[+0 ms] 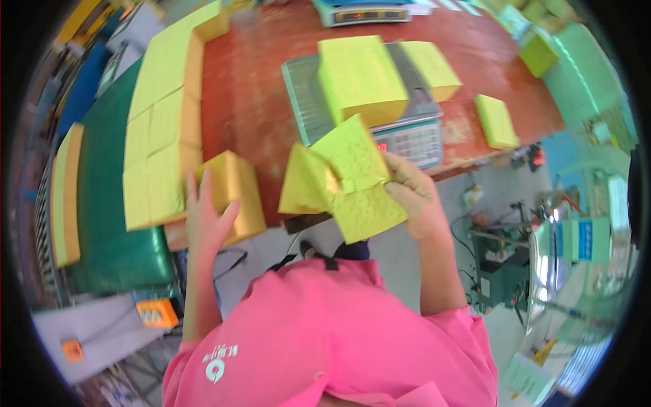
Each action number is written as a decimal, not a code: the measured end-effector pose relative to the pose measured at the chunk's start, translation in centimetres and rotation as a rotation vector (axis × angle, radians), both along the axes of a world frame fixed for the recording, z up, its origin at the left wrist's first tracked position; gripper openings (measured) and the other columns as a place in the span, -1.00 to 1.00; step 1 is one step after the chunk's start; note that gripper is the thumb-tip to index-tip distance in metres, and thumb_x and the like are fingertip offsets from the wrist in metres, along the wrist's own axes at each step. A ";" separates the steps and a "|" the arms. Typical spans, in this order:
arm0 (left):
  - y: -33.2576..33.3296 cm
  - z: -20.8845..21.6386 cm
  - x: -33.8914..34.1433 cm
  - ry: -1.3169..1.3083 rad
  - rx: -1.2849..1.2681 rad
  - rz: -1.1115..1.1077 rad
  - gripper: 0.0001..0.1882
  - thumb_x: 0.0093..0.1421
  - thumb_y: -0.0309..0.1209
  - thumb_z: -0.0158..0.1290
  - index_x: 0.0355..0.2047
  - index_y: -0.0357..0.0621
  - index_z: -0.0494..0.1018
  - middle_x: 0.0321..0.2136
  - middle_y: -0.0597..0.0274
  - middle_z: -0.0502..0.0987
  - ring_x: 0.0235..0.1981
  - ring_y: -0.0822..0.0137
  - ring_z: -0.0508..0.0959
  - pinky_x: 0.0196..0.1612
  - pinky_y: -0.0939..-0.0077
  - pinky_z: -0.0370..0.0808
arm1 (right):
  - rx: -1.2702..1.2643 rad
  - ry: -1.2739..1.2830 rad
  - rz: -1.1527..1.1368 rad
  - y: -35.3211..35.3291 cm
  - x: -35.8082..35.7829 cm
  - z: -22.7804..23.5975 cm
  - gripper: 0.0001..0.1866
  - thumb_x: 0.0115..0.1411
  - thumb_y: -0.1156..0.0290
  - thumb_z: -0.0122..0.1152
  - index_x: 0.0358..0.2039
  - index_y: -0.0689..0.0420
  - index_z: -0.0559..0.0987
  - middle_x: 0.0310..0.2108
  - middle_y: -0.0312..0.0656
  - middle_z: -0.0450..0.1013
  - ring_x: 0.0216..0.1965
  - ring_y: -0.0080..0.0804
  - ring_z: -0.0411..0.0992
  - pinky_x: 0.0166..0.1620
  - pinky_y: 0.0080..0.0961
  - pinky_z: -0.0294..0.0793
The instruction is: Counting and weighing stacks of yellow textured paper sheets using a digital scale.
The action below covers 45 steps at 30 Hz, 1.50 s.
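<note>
My right hand [415,197] is closed on the right edge of some yellow paper sheets [369,210], thumb on top. The sheets are creased and spread apart, with a folded piece on their left. They hang over the near edge of the red table [251,88]. My left hand [209,214] has its fingers apart against a block of yellow paper [243,193] at the table's near left edge. Behind the held sheets, a big stack of yellow paper [359,74] sits on a scale [302,85] with a lit display.
Yellow paper stacks [159,122] line the table's left side, beside a green surface [112,224]. A smaller stack [430,68] is right of the big one; a thin pad [496,122] lies near the right edge. Another scale [363,13] stands at the back. Machinery [502,264] is at right.
</note>
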<state>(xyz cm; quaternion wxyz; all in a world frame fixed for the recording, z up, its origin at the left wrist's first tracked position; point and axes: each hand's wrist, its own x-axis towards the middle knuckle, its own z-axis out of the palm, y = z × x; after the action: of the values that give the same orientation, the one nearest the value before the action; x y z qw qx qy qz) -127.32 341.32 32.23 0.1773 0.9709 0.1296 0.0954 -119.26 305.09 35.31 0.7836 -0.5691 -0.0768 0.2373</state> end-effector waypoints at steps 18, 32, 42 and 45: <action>-0.1 0.2 -0.3 0.018 -0.110 0.281 -0.12 0.02 -0.14 0.12 0.38 0.14 0.10 0.39 -0.13 -0.01 0.33 -0.12 0.19 0.24 0.11 0.32 | 0.240 -0.029 0.179 10.0 3.9 -1.9 -0.17 0.05 0.78 -0.19 0.40 0.16 0.05 0.18 0.06 0.33 0.15 -0.30 0.36 0.20 -0.45 0.29; -0.2 0.4 -0.7 0.085 -0.051 0.274 -0.15 0.02 -0.16 0.08 0.36 0.08 0.13 0.39 -0.16 -0.02 0.30 -0.17 0.22 0.19 0.08 0.37 | -1.000 -1.185 0.103 18.8 10.9 3.7 -0.65 0.30 0.13 0.05 -0.22 0.14 0.63 -0.20 0.02 0.55 -0.19 0.05 0.49 -0.15 -0.11 0.46; 0.3 -0.7 -0.4 -0.085 -0.072 0.134 -0.22 0.07 -0.30 0.09 0.33 -0.09 0.17 0.36 -0.24 0.02 0.31 -0.21 0.19 0.24 0.14 0.31 | -0.581 -1.191 -0.703 -0.9 18.8 11.4 -0.59 0.16 0.65 0.18 0.04 0.09 0.53 -0.23 -0.26 0.57 -0.22 -0.66 0.48 -0.23 -0.58 0.46; 0.2 -0.7 -0.5 -0.080 -0.114 0.120 -0.24 0.08 -0.36 0.06 0.32 -0.17 0.16 0.37 -0.23 -0.01 0.34 -0.19 0.13 0.30 0.16 0.22 | -0.250 -0.808 -0.653 -8.5 23.5 10.8 -0.41 0.16 0.70 0.14 0.22 0.09 0.38 -0.08 -0.11 0.54 -0.11 -0.54 0.49 -0.12 -0.56 0.49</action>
<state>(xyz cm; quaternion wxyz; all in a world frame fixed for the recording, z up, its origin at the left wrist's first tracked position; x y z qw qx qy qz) -127.83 341.51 31.52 0.2312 0.9452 0.1855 0.1371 -95.75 296.57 46.08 0.6507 -0.6985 -0.1626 -0.2495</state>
